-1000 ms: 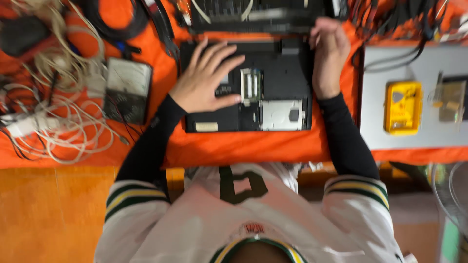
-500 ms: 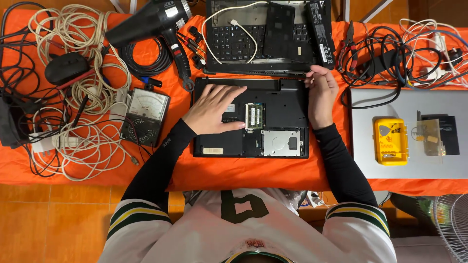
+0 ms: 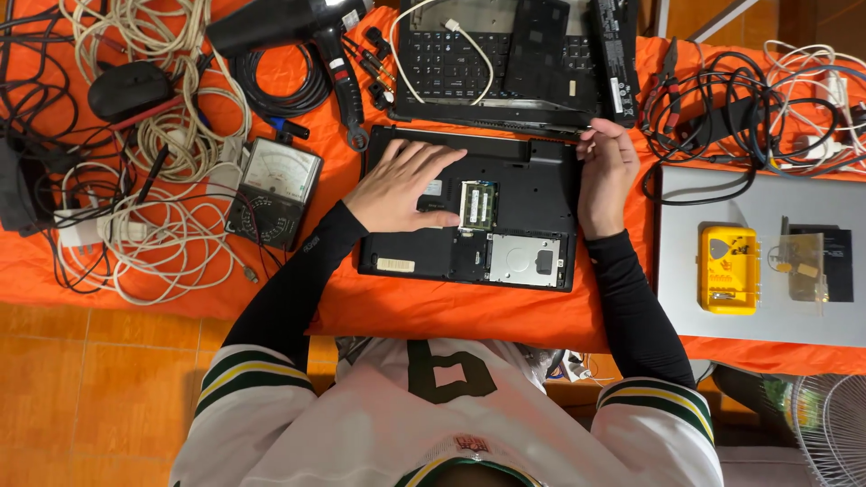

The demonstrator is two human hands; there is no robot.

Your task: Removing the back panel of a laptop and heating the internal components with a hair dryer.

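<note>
A black laptop [image 3: 523, 180] lies upside down on the orange cloth, its bottom cover off so a green memory module [image 3: 478, 205] and a silver drive [image 3: 525, 261] show. My left hand [image 3: 403, 185] rests flat on the laptop's left half, fingers spread, thumb beside the memory module. My right hand [image 3: 607, 169] grips the laptop's upper right corner with fingers curled over the edge. Both arms wear black sleeves.
A second open laptop with keyboard [image 3: 505, 59] lies above. A black hair dryer [image 3: 289, 27], an analog multimeter [image 3: 273, 191] and tangled white cables [image 3: 162, 225] sit left. A silver laptop [image 3: 686, 298] with a yellow case [image 3: 729, 269] lies right, below more cables [image 3: 731, 108].
The view has settled and widened, showing more of the table's far side. My left hand stays flat on the laptop; my right hand stays at its upper right corner.
</note>
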